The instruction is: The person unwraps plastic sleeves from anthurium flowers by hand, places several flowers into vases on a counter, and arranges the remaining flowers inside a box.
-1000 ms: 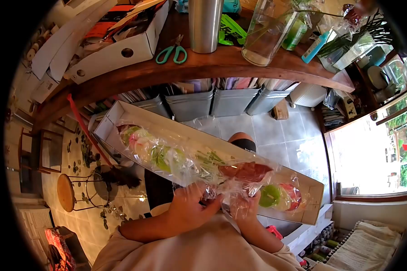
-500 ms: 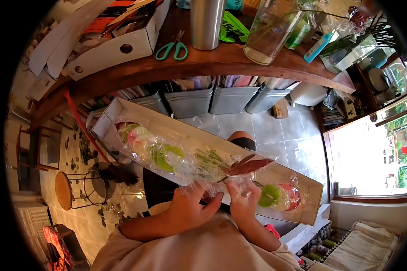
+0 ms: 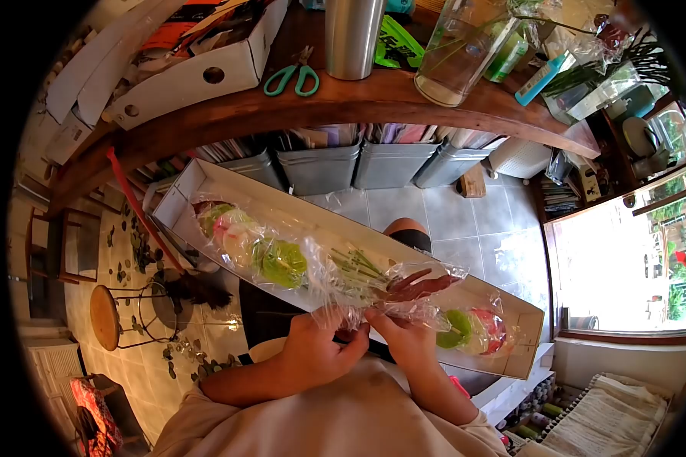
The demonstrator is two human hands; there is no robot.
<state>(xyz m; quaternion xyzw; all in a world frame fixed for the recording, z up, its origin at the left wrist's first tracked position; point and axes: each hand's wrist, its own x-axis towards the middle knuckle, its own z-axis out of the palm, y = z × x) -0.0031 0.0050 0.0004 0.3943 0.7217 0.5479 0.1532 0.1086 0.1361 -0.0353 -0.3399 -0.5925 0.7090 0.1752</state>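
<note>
Though crinkly, clear wrap [image 3: 331, 301] in hands [image 3: 312, 349] [image 3: 411, 340]

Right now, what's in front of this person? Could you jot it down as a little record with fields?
Left hand: touching clear wrap, exact grip unclear
Right hand: close beside the left, also at the wrap
Box: long, pale, open-topped, slanting in front of the person
Flowers: a green one in the box; a dark red one in or just over it
Wooden table: holds scissors, metal cylinder
</note>
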